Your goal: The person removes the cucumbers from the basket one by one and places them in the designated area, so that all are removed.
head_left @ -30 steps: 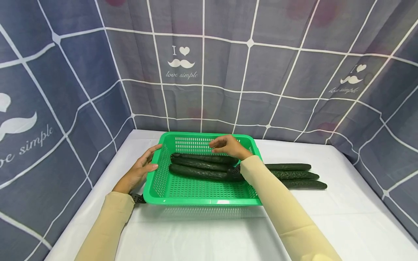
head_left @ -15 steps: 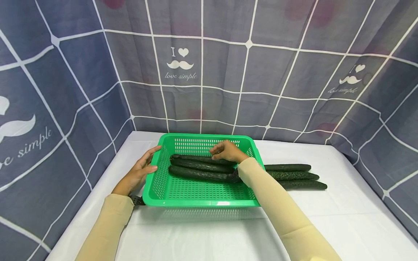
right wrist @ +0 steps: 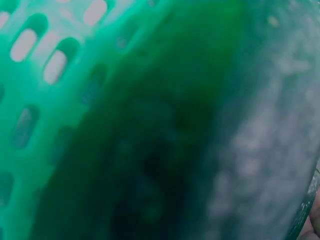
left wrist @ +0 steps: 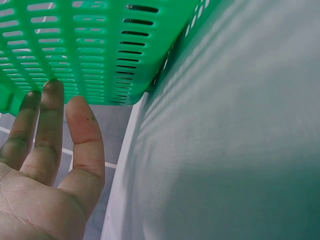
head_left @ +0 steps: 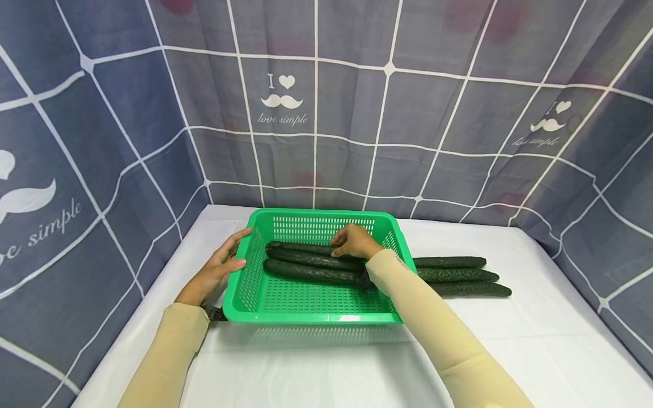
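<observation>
Right hand: since the earlier frame, your right hand (head_left: 357, 242) has dropped from above the basket (head_left: 311, 318) to the back cucumber (head_left: 301, 247).
Back cucumber: rearmost of three inside the basket; your thumb and fingers appear to pinch it, though you can't tell how firmly. A shallow hold could let it twist or slip.
Middle cucumber (head_left: 306, 258), front cucumber (head_left: 311, 273): close alongside, so a careless lift might drag or roll them.
Right sleeve (head_left: 433, 323): crosses the basket's right end; leaning on that rim could tip it.
Left hand: your left hand (head_left: 215, 270) meets the left wall with fingers straight and apart; so light a touch may let the basket slide.
Bench: white cloth (head_left: 306, 368), three outside cucumbers (head_left: 459, 275) lying right of the basket.
Curtain: grey-blue curtain (head_left: 352, 107) with white grid lines, behind and on both sides.
</observation>
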Available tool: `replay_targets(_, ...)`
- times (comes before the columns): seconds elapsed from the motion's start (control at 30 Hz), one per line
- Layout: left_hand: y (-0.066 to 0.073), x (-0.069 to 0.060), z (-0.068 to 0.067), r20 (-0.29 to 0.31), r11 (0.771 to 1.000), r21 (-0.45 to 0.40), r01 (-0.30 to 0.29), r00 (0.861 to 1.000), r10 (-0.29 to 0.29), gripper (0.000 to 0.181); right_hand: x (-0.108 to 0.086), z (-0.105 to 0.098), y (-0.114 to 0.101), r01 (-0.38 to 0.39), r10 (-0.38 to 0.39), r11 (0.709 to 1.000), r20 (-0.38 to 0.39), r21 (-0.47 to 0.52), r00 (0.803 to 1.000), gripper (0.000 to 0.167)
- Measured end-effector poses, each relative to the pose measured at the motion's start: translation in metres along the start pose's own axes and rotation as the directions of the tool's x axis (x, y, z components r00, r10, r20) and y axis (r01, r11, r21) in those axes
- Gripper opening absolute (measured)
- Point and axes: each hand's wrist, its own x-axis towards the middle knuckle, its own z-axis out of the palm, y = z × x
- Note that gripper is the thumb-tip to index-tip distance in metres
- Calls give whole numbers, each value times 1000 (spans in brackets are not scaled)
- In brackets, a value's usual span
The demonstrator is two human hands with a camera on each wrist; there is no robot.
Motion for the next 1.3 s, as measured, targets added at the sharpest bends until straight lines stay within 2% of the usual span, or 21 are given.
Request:
replay_targets(0.2,0,2,-1,1,1000,8,-4,1000,4,73,4,0,-3,-1,1,995,-1,-102,1000,25)
replay_targets(0.33,0,1,-1,-3,1000,8,0,1000,0,73,3,-1,-7,-13,17,992,31,-123,999,28)
replay_targets(0.73,2,1,-1,-9,1000,8,-5,1000,5,74,3,-3,-10,-25,30,996,65,-83,997,23)
replay_targets(0.97,1,0,-2,-5,1000,18,-6,1000,6,74,3,-6,-8,27,-23,998,75,-53,997,22)
replay_targets(1.2,0,0,-1,-7,1000,6,4,1000,-4,73,2,-9,-5,48,-46,998,49,-43,998,24)
replay_targets(1.3,0,0,0,-6,1000,-8,3,1000,-3,73,1,-11,-6,56,-55,998,45,-8,997,25)
